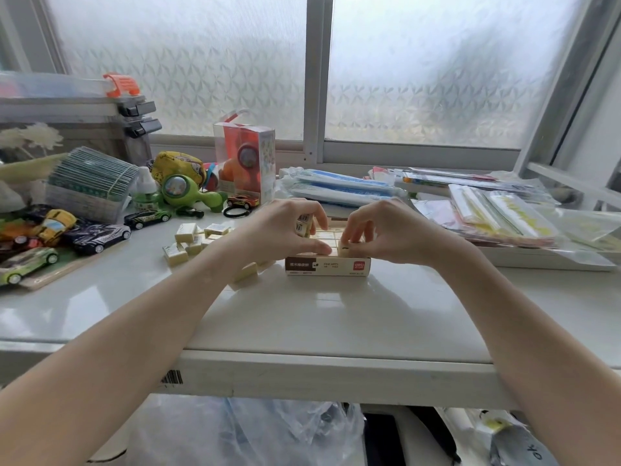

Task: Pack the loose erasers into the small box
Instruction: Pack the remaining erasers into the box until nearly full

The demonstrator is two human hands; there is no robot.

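Note:
The small cream box (327, 266) with a brown label stands in the middle of the white table, its top open and rows of erasers inside. My left hand (285, 230) grips a few wrapped erasers (304, 225) over the box's left side, thumb lying along its front edge. My right hand (386, 232) pinches one eraser (344, 248) standing upright at the box's front row. Several loose cream erasers (188, 242) lie in a heap left of the box, and one more eraser (247, 272) lies under my left wrist.
Toy cars (100, 235) and a green toy (188, 193) crowd the left side. An orange toy package (247, 159) stands behind the box. Plastic-wrapped stationery packs (487, 210) cover the right. A black hair tie (237, 211) lies behind my left hand.

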